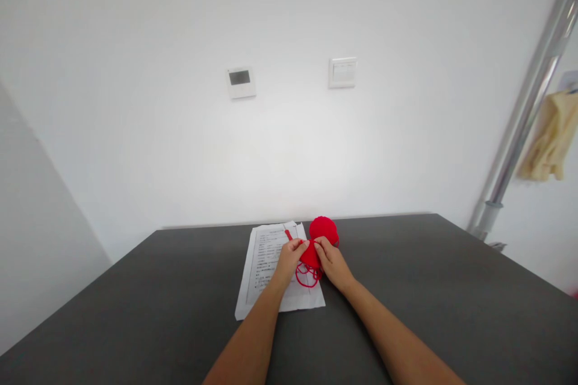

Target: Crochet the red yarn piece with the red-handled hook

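A small piece of red knitted or crocheted fabric (310, 255) is stretched between both hands, above a printed paper sheet (262, 264). My left hand (292, 254) pinches its left edge, and my right hand (329, 257) pinches its right edge. A red-handled tool (288, 234), perhaps a crochet hook, shows just above the left hand over the paper; whether the hand touches it is unclear. Loops of loose red yarn (306, 284) hang below the fabric onto the sheet. Behind the right hand sits a round ball of red yarn (324, 229).
The dark table (189, 301) meets a white wall. A thermostat panel (241, 83) and a light switch (342, 73) are on the wall. At the right are a metal pipe (524, 126) and a hanging yellowish cloth (553, 135).
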`<act>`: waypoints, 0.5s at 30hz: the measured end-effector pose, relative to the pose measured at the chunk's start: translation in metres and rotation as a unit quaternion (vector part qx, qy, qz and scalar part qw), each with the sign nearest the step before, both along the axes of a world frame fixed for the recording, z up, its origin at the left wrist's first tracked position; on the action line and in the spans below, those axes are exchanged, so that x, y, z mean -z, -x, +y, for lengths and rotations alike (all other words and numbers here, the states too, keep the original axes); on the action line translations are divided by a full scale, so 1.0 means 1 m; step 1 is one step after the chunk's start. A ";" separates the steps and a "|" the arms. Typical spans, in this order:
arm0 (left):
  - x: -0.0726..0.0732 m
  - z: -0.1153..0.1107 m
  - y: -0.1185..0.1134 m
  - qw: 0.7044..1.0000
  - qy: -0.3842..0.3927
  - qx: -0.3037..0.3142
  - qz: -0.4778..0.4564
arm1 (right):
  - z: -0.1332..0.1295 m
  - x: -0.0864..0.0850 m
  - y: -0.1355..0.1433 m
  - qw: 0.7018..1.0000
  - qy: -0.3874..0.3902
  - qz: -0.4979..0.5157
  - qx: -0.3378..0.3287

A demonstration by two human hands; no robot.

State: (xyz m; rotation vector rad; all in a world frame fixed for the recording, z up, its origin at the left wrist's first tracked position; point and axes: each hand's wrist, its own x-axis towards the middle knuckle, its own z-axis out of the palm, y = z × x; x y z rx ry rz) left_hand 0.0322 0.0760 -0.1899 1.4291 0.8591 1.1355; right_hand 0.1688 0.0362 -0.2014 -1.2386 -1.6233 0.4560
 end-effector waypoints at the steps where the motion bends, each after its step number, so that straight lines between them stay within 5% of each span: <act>1: 0.002 -0.001 0.000 1.000 0.001 -0.002 -0.007 | 0.000 0.001 0.000 1.000 0.001 0.003 0.007; 15: 0.011 -0.016 0.010 0.998 0.019 0.000 -0.063 | -0.019 0.005 0.004 0.996 0.058 0.066 -0.030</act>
